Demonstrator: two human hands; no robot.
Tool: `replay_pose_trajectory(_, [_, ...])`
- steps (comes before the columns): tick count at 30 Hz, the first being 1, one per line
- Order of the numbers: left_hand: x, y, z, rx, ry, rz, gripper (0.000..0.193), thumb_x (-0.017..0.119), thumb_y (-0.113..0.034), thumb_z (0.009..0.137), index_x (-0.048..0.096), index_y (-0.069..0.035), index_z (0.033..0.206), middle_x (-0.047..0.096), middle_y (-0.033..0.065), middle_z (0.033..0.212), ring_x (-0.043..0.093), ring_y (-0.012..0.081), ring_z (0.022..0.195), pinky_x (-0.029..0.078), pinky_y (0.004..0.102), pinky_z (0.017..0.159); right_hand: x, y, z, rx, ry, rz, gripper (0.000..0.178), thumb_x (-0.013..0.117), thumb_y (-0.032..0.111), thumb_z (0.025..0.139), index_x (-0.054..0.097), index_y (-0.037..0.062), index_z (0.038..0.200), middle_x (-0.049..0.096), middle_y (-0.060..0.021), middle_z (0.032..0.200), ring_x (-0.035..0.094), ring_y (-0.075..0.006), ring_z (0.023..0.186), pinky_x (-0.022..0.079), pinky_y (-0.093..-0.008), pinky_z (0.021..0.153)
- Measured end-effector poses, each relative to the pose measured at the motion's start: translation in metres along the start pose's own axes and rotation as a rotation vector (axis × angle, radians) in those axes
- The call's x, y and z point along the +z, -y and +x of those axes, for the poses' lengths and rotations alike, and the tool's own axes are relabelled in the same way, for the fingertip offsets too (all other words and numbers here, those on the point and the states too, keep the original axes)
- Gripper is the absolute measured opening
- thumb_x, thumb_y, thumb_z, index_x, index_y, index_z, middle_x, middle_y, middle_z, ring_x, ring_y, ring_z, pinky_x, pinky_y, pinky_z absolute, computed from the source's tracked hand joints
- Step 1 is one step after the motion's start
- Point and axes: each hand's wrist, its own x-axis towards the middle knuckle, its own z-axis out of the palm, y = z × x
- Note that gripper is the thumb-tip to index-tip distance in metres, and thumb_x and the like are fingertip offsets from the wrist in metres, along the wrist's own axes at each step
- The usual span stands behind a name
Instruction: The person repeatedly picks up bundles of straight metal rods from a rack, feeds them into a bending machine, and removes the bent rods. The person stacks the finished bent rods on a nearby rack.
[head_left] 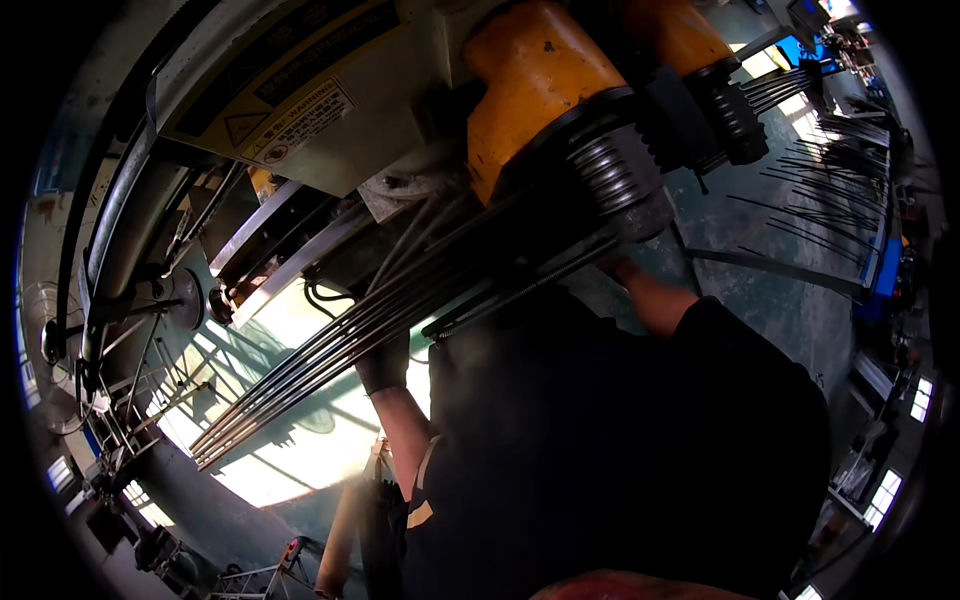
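A bundle of several long, thin metal rods (pixel 300 375) runs slantwise from the lower left up beneath the machine. My left hand (pixel 385 360), in a dark glove, meets the underside of the bundle. Its fingers are lost in shadow behind the rods, so their grip does not show. Farther right, my right hand (pixel 620 268) reaches in beside a dark ribbed bar (pixel 530 285), below a coiled metal spring (pixel 607 170). Shadow and machine parts cover its fingers. Above both hands stands the machine, with an orange housing (pixel 540 85) and a pale panel (pixel 400 110).
A second orange housing (pixel 675 35) and a dark spring (pixel 738 115) sit at the upper right. Beyond them, many thin rods (pixel 825 190) lie on a rack with a blue end (pixel 885 270). A brown cylinder (pixel 338 540) stands at the lower left, near my elbow.
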Motion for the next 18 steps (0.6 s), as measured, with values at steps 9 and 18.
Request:
replay_pose_trajectory(9, [0.019,0.049,-0.013,-0.217,0.119,-0.974,0.013,0.063,-0.018,0.096,0.074,-0.012,0.099,0.073,0.0067,0.122,0.065,0.0228,0.104,0.053,0.0363,0.09,-0.068,0.052,0.012,0.147,0.139,0.167,0.045,0.052,0.037,0.102,0.074,0.0036,0.122,0.071,-0.0243,0.129,0.067,-0.0373,0.122,0.049,-0.0455,0.108])
replay_pose_trajectory(18, [0.082,0.037,0.002,0.203,0.337,-0.847,0.029,0.048,-0.015,0.106,0.063,-0.004,0.128,0.07,0.0148,0.121,0.066,0.0306,0.114,0.054,0.0434,0.099,-0.106,0.119,-0.135,0.935,0.326,0.732,0.044,0.064,0.047,0.092,0.08,0.0063,0.101,0.078,-0.0152,0.098,0.073,-0.0306,0.091,0.055,-0.0422,0.085])
